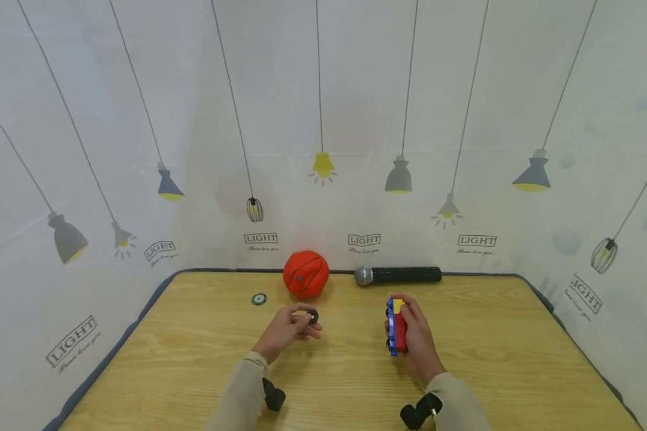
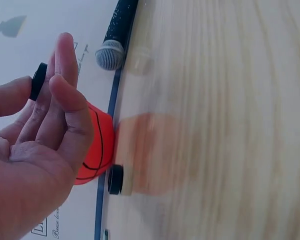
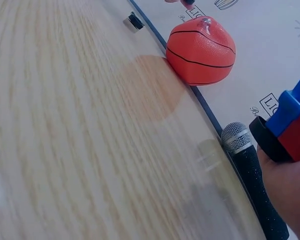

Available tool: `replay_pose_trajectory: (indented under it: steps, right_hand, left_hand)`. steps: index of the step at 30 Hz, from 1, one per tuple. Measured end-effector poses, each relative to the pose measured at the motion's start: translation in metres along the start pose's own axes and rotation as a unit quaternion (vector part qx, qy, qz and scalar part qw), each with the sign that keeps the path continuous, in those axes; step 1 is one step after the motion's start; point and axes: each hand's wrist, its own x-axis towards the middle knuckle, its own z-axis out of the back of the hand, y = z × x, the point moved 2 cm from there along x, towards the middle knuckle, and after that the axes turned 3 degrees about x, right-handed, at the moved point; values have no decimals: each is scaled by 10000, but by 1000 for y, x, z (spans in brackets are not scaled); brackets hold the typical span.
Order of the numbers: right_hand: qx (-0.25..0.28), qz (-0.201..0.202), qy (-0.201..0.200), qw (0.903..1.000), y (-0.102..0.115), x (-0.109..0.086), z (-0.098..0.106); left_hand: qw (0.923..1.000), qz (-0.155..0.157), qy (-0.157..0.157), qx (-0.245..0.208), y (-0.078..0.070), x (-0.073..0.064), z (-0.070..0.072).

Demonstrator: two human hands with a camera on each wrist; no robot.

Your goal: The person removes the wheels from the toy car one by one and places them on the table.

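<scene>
The left grip [image 1: 287, 329] is nearly closed, thumb and finger pinching a small black ring-like piece [image 1: 313, 316] by its edge, with the other fingers loosely bent. To its right and well apart, the right grip [image 1: 419, 335] is wrapped firmly round a toy vehicle [image 1: 399, 341], whose blue base faces left and whose red and yellow body faces right. Both things are held above the bench [image 1: 345, 389]. The work looks like pairing piece and toy: best to hold the toy steady, fingers off its dark wheels, and bring the piece in face-on to the base, pinched only at the rim. Working low would soften any drop. Just beyond the left grip sits a red ball [image 1: 305, 274], with another black piece [image 2: 116, 180] near it; a disc [image 1: 259, 299] lies farther left, a microphone [image 1: 404, 275] far right of the ball.
</scene>
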Motion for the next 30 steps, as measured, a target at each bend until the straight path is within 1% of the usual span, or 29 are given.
replay_pose_trajectory:
  steps: [4,7,9,11,13,15,18,22,26,30]
  right_hand:
    - [-96,58,34,9999,1,0,1]
    - [-105,56,47,9999,1,0,1]
    - [-73,15,27,10000,0,0,0]
    - [-77,-11,7,10000,0,0,0]
    - [-95,-16,-14,10000,-1,0,0]
    - [-125,7,-3,9999,-1,0,0]
    - [-77,68,23,9999,-2,2,0]
    - [25,172,75,9998,-4,3,0]
    - [33,218,73,9997,-3,1,0]
    - [45,175,61,9998,-4,1,0]
  left_hand:
    - [9995,67,-315,23,3,-4,12]
    - [9965,125,-832,-8,6,-6,23]
    - [9921,248,-1232,-22,8,-8,30]
    - [9860,386,-1622,-44,10,-9,37]
    - [9808,510,-1884,-56,13,-11,43]
    - [9767,598,-2060,-84,16,-11,48]
    - [9719,694,-2238,-219,19,-12,55]
    - [9696,824,-2278,-340,23,-12,61]
    - [9679,1073,-2270,-149,24,-11,66]
    - [9651,1346,-2247,-16,23,-12,69]
